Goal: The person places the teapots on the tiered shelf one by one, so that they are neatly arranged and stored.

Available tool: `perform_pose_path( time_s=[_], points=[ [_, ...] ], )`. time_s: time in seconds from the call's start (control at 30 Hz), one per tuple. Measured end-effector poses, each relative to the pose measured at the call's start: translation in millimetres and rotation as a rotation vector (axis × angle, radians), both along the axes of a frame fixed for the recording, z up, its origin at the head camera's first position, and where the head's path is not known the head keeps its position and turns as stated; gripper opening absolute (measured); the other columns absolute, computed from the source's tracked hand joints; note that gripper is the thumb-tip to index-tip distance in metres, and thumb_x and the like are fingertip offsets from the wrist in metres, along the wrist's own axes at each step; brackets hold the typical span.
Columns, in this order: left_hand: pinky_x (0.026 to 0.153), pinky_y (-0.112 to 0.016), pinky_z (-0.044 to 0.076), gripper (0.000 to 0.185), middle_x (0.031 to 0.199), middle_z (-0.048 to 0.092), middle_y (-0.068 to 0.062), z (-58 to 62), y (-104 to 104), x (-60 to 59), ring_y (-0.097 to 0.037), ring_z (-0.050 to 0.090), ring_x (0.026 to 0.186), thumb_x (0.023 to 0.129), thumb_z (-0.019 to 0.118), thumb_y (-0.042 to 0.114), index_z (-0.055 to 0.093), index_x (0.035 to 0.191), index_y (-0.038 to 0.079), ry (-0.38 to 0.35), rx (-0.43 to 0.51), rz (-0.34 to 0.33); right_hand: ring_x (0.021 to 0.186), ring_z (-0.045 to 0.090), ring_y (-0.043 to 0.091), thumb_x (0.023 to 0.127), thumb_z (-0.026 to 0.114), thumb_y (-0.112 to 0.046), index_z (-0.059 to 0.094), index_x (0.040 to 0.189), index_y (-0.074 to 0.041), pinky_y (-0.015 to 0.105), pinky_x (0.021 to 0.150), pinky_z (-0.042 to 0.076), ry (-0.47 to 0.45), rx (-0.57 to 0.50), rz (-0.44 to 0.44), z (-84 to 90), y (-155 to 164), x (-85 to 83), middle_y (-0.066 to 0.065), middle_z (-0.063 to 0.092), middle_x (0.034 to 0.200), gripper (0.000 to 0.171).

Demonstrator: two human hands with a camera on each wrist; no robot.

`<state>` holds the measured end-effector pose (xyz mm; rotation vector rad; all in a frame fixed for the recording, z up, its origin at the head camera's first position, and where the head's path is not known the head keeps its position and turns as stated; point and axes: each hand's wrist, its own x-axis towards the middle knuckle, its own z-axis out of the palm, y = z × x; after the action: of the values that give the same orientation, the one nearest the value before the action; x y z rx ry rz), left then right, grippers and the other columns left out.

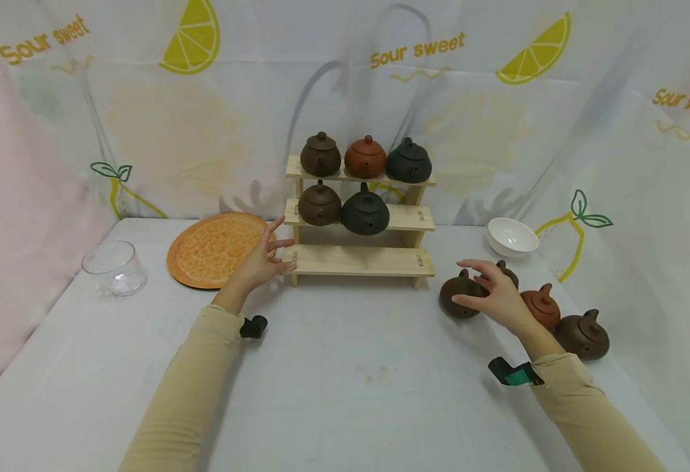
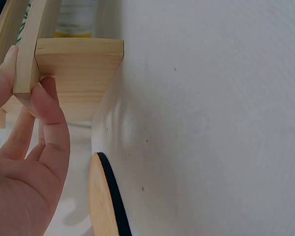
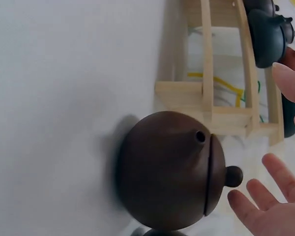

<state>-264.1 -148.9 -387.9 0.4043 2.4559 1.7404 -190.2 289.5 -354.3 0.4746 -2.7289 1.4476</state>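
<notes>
At the left end of the lowest board [image 1: 362, 261] of the wooden stand [image 1: 412, 217], the left hand [image 1: 256, 262] pinches the board's tip: thumb on one face, index finger on the other, gap narrow, remaining fingers spaced apart. Right hand [image 1: 498, 298]: thumb and fingers spread wide around the upper part of a dark brown teapot [image 3: 164, 169], holding nothing. In the right wrist view the fingertips lie just beside the lid knob [image 3: 233, 176]; they look apart from it, though the view is cropped at the edge and light contact elsewhere cannot be ruled out.

Teapot position: upright on the white tabletop [image 1: 333, 393], just right of the stand, spout facing the wearer. Near it, by the right hand and forearm: a partly hidden dark teapot [image 1: 511, 274], a reddish teapot [image 1: 542, 307] and a brown teapot [image 1: 583, 335].

Stand, middle tier: one brown pot [image 1: 320, 206], one black pot [image 1: 365, 213]. Top tier, left to right: dark brown pot [image 1: 320, 157], red-brown pot [image 1: 365, 159], black-lidded pot [image 1: 409, 164].

Outer area: orange round mat [image 1: 209, 246] behind the left hand; clear glass bowl [image 1: 115, 272] farther left; white bowl [image 1: 512, 239] beyond the right hand.
</notes>
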Motion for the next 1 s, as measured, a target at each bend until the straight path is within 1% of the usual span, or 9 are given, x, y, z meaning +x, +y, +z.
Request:
perform_pose_path(
  time_s=[0.13,0.23,0.37,0.5,0.6,0.77,0.9,1.0],
  points=[
    [0.081,-0.035,0.043,0.096,0.137,0.043,-0.022,-0.2,0,0.0,-0.041,0.050,0.104,0.084,0.066,-0.005,0.005,0.150,0.027,-0.007,-0.004,0.009,0.126,0.031,0.034,0.077,0.078,-0.013,0.048,0.130,-0.003,0.048,0.103,0.025,0.000,0.015,-0.011,-8.0,5,3.5,0.014,0.042,0.132,0.062],
    [0.082,-0.037,0.042,0.096,0.137,0.043,-0.022,-0.3,0,-0.1,-0.040,0.051,0.104,0.084,0.066,-0.004,0.005,0.150,0.027,-0.007,-0.008,0.012,0.129,0.029,0.034,0.076,0.078,-0.016,0.048,0.130,-0.003,0.051,0.104,0.022,-0.017,0.019,-0.017,-12.6,7,7.0,0.015,0.042,0.134,0.063],
    [0.084,-0.039,0.041,0.096,0.137,0.043,-0.023,0.5,1,-0.3,-0.042,0.050,0.107,0.083,0.066,-0.006,0.005,0.150,0.026,0.007,0.000,0.008,0.131,0.026,0.037,0.076,0.079,-0.019,0.047,0.132,-0.005,0.055,0.103,0.019,-0.062,0.041,-0.038,-16.4,11,9.4,0.017,0.038,0.138,0.066],
    [0.087,-0.043,0.040,0.096,0.136,0.043,-0.024,1.5,0,-0.1,-0.042,0.046,0.114,0.082,0.066,-0.007,0.005,0.150,0.024,0.025,0.018,0.000,0.130,0.025,0.039,0.076,0.079,-0.023,0.046,0.134,-0.006,0.058,0.101,0.021,-0.094,0.079,-0.057,-18.9,13,8.6,0.019,0.034,0.140,0.069],
    [0.089,-0.045,0.038,0.096,0.136,0.043,-0.025,1.6,0,-0.1,-0.040,0.042,0.120,0.082,0.066,-0.007,0.005,0.150,0.023,0.030,0.023,-0.004,0.130,0.023,0.041,0.075,0.079,-0.021,0.044,0.135,-0.005,0.059,0.100,0.021,-0.110,0.102,-0.056,-19.3,13,7.8,0.023,0.029,0.141,0.071],
    [0.090,-0.046,0.037,0.096,0.136,0.043,-0.024,0.8,0,-0.2,-0.040,0.042,0.120,0.082,0.066,-0.007,0.006,0.150,0.024,0.023,0.015,0.001,0.130,0.022,0.043,0.076,0.079,-0.021,0.041,0.137,-0.003,0.061,0.099,0.019,-0.134,0.138,-0.054,-21.3,11,5.0,0.026,0.026,0.143,0.074],
    [0.090,-0.046,0.037,0.096,0.136,0.044,-0.023,0.1,0,-0.2,-0.040,0.041,0.120,0.082,0.066,-0.006,0.006,0.150,0.024,0.019,0.010,0.003,0.131,0.019,0.044,0.076,0.079,-0.022,0.037,0.139,-0.003,0.062,0.099,0.018,-0.170,0.123,-0.060,-22.7,11,3.1,0.026,0.022,0.145,0.077],
    [0.088,-0.044,0.039,0.096,0.137,0.044,-0.023,0.0,0,-0.2,-0.041,0.046,0.114,0.082,0.067,-0.006,0.006,0.150,0.025,0.012,0.006,0.006,0.133,0.016,0.044,0.077,0.078,-0.021,0.034,0.141,-0.003,0.063,0.100,0.016,-0.212,0.090,-0.067,-23.6,11,2.2,0.026,0.019,0.147,0.080]
  ],
)
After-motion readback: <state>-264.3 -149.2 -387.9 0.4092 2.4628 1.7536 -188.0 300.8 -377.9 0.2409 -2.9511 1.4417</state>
